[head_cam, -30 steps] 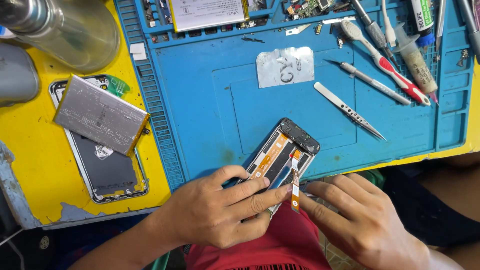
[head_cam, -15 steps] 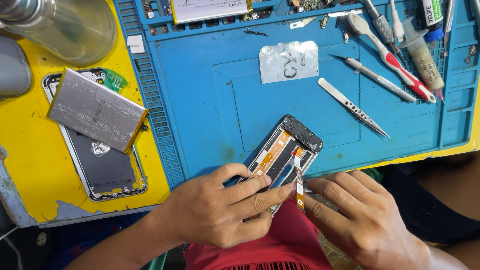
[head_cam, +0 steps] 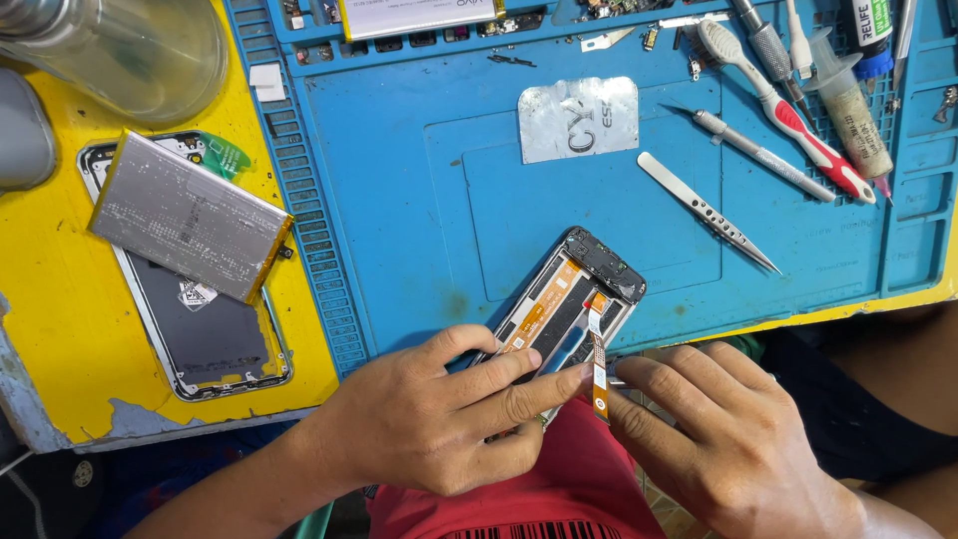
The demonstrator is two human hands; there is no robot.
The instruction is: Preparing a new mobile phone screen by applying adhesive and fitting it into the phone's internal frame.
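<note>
Here, nearest first:
Left hand (head_cam: 439, 419): at the bottom centre, over a red cloth (head_cam: 559, 489). Its fingers are curled around the lower end of the phone, and the index finger lies flat across the open back.
Right hand (head_cam: 728, 439): just right of the left hand, fingers bent and close together. The fingertips (head_cam: 629, 374) touch the ribbon and seem to pinch a thin metal tool; how firmly, I cannot tell.
Phone (head_cam: 574, 299): an opened handset with its back cover off, tilted, its top end pointing up and to the right. It lies at the near edge of the mat, its lower end over the person's lap.
Ribbon (head_cam: 598, 354): a narrow orange flex strip, hanging from the phone's middle down between the two hands.
Mat (head_cam: 399, 200): a blue work mat covering most of the bench, with small trays along its far edge.
Cover (head_cam: 200, 329): a dark phone back shell, left of the mat on the yellow bench (head_cam: 60, 299).
Battery (head_cam: 190, 215): a flat silver pack lying across the cover's top end.
Tweezers (head_cam: 709, 212): silver, lying slantwise on the mat beyond the phone.
Plate (head_cam: 579, 118): a thin silver sheet farther back.
Toothbrush (head_cam: 783, 105): white and red, far right among other tools.
</note>
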